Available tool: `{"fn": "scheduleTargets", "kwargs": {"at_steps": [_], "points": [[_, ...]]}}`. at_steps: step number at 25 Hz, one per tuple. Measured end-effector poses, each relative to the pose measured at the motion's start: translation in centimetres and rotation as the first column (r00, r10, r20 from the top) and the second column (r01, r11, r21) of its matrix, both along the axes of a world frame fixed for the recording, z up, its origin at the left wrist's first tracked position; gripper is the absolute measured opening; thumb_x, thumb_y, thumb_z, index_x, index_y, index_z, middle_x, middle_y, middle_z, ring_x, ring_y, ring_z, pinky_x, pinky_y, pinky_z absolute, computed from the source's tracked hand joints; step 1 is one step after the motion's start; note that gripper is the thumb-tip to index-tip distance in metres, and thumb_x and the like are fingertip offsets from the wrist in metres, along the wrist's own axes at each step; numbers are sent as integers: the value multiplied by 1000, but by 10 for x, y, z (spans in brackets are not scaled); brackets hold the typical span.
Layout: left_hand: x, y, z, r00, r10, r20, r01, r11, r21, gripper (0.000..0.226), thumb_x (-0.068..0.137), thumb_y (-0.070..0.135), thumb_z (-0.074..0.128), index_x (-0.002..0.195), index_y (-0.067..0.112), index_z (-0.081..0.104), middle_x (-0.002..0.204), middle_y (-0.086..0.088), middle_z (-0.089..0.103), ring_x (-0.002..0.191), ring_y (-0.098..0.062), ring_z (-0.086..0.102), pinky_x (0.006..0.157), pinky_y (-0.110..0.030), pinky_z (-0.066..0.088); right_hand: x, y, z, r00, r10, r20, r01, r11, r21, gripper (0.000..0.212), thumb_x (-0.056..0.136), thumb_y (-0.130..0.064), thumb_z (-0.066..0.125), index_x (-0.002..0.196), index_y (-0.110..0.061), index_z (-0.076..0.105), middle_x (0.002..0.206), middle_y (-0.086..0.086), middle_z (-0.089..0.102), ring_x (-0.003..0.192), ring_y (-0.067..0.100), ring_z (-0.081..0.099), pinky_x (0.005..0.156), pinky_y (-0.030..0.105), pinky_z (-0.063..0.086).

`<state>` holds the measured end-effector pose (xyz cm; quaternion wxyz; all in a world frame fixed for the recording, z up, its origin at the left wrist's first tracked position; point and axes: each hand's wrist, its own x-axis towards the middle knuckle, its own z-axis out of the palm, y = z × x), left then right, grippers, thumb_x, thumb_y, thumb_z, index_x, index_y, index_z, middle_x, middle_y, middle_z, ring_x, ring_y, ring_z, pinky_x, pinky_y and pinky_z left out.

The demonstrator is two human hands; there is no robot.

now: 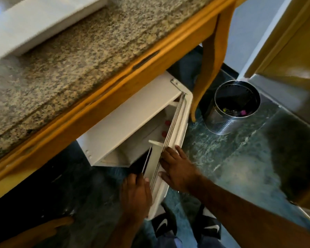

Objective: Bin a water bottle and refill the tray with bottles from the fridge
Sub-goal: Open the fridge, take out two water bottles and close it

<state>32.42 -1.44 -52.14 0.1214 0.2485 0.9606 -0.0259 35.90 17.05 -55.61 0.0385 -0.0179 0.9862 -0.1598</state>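
Nearest to us, our left hand [135, 192] curls over the free edge of the white fridge door [170, 149], fingers wrapped on its inner side and thumb on top, closed around that edge. Just beyond, our right hand [175, 169] lies flat and spread against the door's outer face, fingers extended, gripping nothing. The door stands partly ajar from the small fridge [132, 122] tucked under the granite-topped counter [70, 65]. Through the gap, past both hands, we see red bottle caps [166, 128] inside; the bottles themselves are too hidden to make out. Farther right, well apart from the hands, a steel bin [234, 106] stands on the green floor with small items at its bottom. At top left, a blurred white tray [39, 24] rests on the counter.
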Motion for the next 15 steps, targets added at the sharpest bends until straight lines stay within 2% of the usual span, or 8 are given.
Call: {"fn": "scheduleTargets", "kwargs": {"at_steps": [3,6,9,11,12,15], "points": [[0,28,2,1000,24,15,-25,997,73,33,96,31,39,102,14,67,92,-10,63,82,-24,58,72,-40,51,46,17,-2,997,-78,18,77,995,57,54,92,-52,37,116,-11,64,131,12,56,130,36,41,108,61,26],[-2,68,-6,996,-85,-27,87,991,105,31,95,31,41,95,12,67,86,-9,61,78,-26,57,67,-40,51,86,44,-6,981,-192,-20,192,981,27,48,92,-47,42,109,-9,66,131,10,57,130,36,41,108,61,27],[-2,110,-19,982,-179,-60,186,972,145,35,92,30,40,97,8,66,86,-14,61,77,-32,57,67,-41,48,115,72,-3,951,-305,-46,307,951,44,40,88,-40,47,101,-10,70,127,9,61,120,36,49,102,55,38],[-2,137,-27,970,-232,-73,241,960,143,29,92,28,45,99,8,65,88,-15,61,78,-32,57,67,-41,47,128,92,2,918,-396,-11,396,915,80,37,83,-37,56,110,-14,67,128,7,61,113,34,52,98,50,42],[-2,151,-31,960,-270,-81,279,950,140,25,92,26,48,100,9,64,89,-15,62,78,-31,57,67,-40,47,135,104,4,893,-450,17,447,891,73,44,81,-34,61,120,-15,62,131,8,59,114,33,53,99,50,42],[-8,193,-45,910,-402,-105,413,903,119,22,87,23,56,101,8,63,92,-16,61,80,-32,57,66,-40,47,143,136,2,810,-585,36,586,811,-1,60,85,-29,60,140,-12,41,144,11,48,128,34,44,111,55,26]]}}
